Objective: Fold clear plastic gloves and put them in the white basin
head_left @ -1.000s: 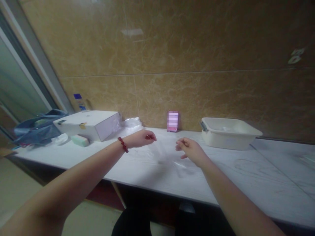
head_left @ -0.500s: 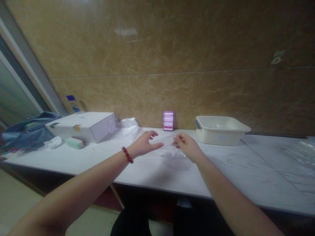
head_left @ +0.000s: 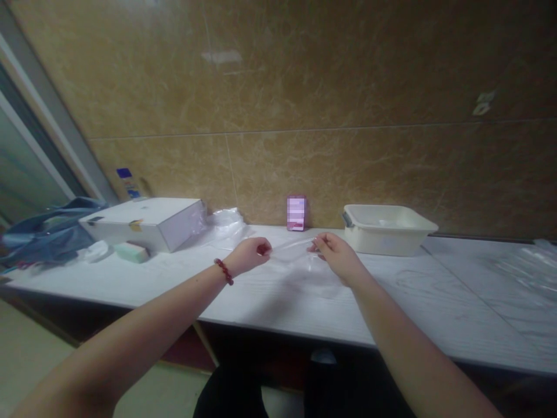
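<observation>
A clear plastic bag is stretched between my two hands above the white tabletop. My left hand, with a red bead bracelet on its wrist, pinches one end of the bag's edge. At the other end, my right hand grips the edge between thumb and fingers. The lower part of the bag hangs towards the table and is hard to make out, being see-through.
A phone leans on the tiled wall. To the right stands a cream plastic tub, with clear plastic bags beyond. On the left are a white box, a pale green sponge and crumpled clear plastic.
My left hand was open beside the bag and has closed on its edge. The bag now spans both hands, while my right hand has kept its pinch.
</observation>
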Tool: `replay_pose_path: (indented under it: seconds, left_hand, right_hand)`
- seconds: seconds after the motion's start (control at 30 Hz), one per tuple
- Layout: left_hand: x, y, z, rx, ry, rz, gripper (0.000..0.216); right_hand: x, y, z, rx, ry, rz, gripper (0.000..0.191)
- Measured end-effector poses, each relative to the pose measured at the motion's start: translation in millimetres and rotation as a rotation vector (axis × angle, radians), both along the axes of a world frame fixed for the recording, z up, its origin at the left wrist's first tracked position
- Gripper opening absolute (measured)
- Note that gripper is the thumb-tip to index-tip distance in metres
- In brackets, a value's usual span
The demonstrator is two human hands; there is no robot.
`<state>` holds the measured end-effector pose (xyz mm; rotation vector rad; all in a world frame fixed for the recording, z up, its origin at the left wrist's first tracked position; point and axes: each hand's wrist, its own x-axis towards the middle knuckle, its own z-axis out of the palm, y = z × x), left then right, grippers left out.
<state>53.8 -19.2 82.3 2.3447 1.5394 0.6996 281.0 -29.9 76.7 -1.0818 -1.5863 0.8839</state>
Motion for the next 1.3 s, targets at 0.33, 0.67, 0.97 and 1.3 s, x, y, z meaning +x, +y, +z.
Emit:
replay_pose_path:
  seconds: [0.33, 0.67, 0.97, 1.3]
  left_hand:
    - [4.7, -8.9, 0.8, -0.125, -0.098, -0.012, 0.023]
    - [17.5, -18.3, -1.8, -0.200, -0.273, -0.032, 0.047]
    - [25.9, -18.8, -8.5, -0.199, -0.355, -0.094, 0.018]
    - [12.1, -25.8, -11.8, -0.097, -0.106, -0.159, 0.016]
  right_hand:
    - [2.5, -4.5, 10.6, -0.197, 0.341, 0.039, 0.019]
    - [6.2, -10.4, 19.8, -0.216, 0.432, 0.087, 0.016]
    - [9.8, -20.0, 15.0, -0.196, 0.365, 0.094, 0.022]
    - [29.6, -35.2, 21.1, -0.186, 0.103, 0.040, 0.022]
